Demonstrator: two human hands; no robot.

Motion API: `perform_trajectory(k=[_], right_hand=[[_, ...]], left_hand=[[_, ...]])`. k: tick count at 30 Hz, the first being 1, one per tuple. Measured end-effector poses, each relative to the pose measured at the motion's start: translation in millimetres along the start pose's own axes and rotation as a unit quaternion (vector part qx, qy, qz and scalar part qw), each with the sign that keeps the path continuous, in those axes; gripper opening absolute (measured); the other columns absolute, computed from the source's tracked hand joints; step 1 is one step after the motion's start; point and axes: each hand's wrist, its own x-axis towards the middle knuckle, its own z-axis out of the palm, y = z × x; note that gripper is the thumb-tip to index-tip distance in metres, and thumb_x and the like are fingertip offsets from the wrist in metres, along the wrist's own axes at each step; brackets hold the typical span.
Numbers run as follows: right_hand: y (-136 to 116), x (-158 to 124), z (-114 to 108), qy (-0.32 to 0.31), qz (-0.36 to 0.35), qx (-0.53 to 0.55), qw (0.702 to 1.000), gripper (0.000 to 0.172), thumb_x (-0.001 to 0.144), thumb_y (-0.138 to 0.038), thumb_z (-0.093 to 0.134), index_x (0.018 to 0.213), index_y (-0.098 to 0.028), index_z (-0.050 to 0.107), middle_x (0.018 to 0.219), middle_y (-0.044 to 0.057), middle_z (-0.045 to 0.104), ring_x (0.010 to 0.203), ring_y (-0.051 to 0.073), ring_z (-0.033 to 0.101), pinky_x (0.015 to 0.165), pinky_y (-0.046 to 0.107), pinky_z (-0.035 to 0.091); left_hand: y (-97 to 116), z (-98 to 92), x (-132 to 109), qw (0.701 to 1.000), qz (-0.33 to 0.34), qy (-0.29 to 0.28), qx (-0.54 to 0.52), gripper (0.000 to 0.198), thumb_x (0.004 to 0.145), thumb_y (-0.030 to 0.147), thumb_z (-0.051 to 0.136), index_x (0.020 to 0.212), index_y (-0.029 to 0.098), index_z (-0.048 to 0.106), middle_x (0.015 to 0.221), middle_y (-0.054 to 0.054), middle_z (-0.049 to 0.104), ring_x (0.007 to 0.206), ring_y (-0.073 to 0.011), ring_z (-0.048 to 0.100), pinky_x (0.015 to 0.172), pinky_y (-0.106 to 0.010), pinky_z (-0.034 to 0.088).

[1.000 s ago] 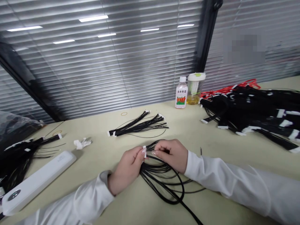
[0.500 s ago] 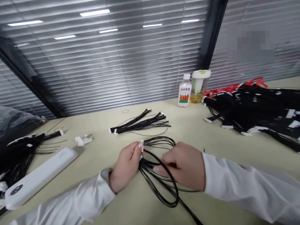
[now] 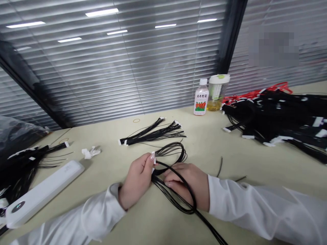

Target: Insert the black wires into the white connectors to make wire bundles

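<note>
My left hand [image 3: 139, 178] is closed, with the white connector end of a black wire harness [image 3: 187, 195] pinched between thumb and fingers. From that end the wires curve out in loops, one group at the top and one toward the bottom right. My right hand [image 3: 187, 182] lies among these loops with its fingers curled around some of the wires; a thicker loop passes in front of it. The exact grip of its fingertips is partly hidden. Beyond my hands, two short black wire bundles [image 3: 153, 134] with white connectors rest on the table.
A pile of black harnesses [image 3: 276, 119] with red ties sits at the right. Near the window stand a labelled bottle [image 3: 201, 98] and a lidded cup [image 3: 217, 93]. At left lie a white elongated device [image 3: 46, 194], crumpled paper [image 3: 90, 152] and more black wires [image 3: 22, 170].
My right hand has moved left and slightly down, closer to my left hand, and the upper loop has drawn in tighter. My left hand keeps its hold in place.
</note>
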Motion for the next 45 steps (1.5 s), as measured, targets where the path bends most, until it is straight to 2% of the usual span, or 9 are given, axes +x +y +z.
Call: perform_trajectory(k=[6,14,21,26,30,37,40,42,45], right_hand=[[4.1,-0.2,7.4,0.053,-0.006,0.027,0.998,0.018,0.078,-0.015,0.045,0.064,-0.017,0.056,0.077,0.005,0.061,0.073,0.013,0.055,0.069,0.024,0.043],[6.5,1.3,13.2,0.079,0.004,0.028,0.996,0.013,0.064,-0.004,0.047,0.060,-0.016,0.050,0.066,0.002,0.055,0.064,0.012,0.049,0.062,0.022,0.041],[5.9,2.8,2.6,0.027,0.028,-0.029,0.999,0.014,0.078,-0.012,0.043,0.067,-0.015,0.050,0.066,0.001,0.051,0.066,0.012,0.047,0.065,0.023,0.039],[6.0,0.8,0.8,-0.028,-0.022,-0.170,0.985,0.016,0.080,-0.014,0.040,0.072,-0.014,0.053,0.072,0.005,0.053,0.070,0.015,0.047,0.070,0.028,0.038],[1.8,0.4,-12.0,-0.057,-0.027,-0.275,0.959,0.010,0.076,-0.017,0.047,0.070,-0.015,0.054,0.073,0.006,0.054,0.070,0.017,0.047,0.066,0.030,0.036],[-1.7,7.8,-58.9,0.039,0.114,-0.397,0.910,0.014,0.077,-0.018,0.047,0.068,-0.018,0.057,0.055,0.004,0.056,0.051,0.015,0.049,0.047,0.028,0.026],[2.2,12.7,-70.4,0.140,0.106,-0.294,0.940,0.017,0.077,-0.018,0.048,0.087,-0.018,0.061,0.074,0.006,0.063,0.060,0.016,0.055,0.053,0.029,0.039],[3.9,16.0,-73.0,0.216,0.088,-0.129,0.964,0.028,0.077,-0.017,0.049,0.103,-0.017,0.057,0.098,0.008,0.062,0.082,0.017,0.058,0.071,0.030,0.047],[3.2,20.5,-75.1,0.300,0.127,0.129,0.937,0.032,0.076,-0.019,0.053,0.109,-0.018,0.055,0.110,0.007,0.058,0.102,0.016,0.054,0.091,0.033,0.044]], left_hand=[[-0.4,0.4,-1.2,1.000,0.009,-0.013,-0.005,0.037,0.086,0.040,0.031,0.064,0.014,0.045,0.059,0.003,0.045,0.055,-0.0072,0.039,0.054,-0.018,0.032],[-0.4,1.5,-2.0,1.000,0.004,-0.021,0.007,0.039,0.086,0.041,0.030,0.064,0.014,0.046,0.059,0.002,0.047,0.056,-0.0080,0.041,0.055,-0.019,0.033],[1.2,0.5,-0.2,1.000,0.006,-0.020,0.007,0.037,0.085,0.040,0.031,0.063,0.014,0.046,0.059,0.002,0.047,0.057,-0.0089,0.042,0.056,-0.019,0.034],[2.3,1.0,-0.8,1.000,0.014,-0.024,0.010,0.036,0.085,0.039,0.032,0.061,0.014,0.043,0.057,0.003,0.043,0.055,-0.0079,0.038,0.054,-0.018,0.032],[1.8,1.3,-1.0,1.000,0.013,-0.026,0.007,0.037,0.085,0.040,0.032,0.059,0.015,0.041,0.056,0.003,0.042,0.055,-0.0080,0.038,0.055,-0.018,0.032],[2.3,0.0,-0.5,1.000,-0.010,-0.029,-0.001,0.039,0.084,0.042,0.033,0.061,0.014,0.046,0.058,0.001,0.047,0.057,-0.0092,0.042,0.057,-0.019,0.034],[1.1,0.3,-0.3,0.999,-0.010,-0.032,-0.001,0.039,0.084,0.042,0.033,0.061,0.014,0.046,0.058,0.001,0.048,0.057,-0.0092,0.043,0.057,-0.019,0.034],[0.2,0.3,-0.3,0.999,-0.008,-0.035,0.002,0.039,0.084,0.042,0.033,0.061,0.014,0.047,0.058,0.001,0.049,0.057,-0.0091,0.044,0.058,-0.019,0.035],[-0.5,0.0,-0.3,0.999,0.000,-0.044,0.001,0.039,0.085,0.041,0.033,0.061,0.014,0.047,0.059,0.001,0.050,0.058,-0.0091,0.045,0.059,-0.019,0.036]])
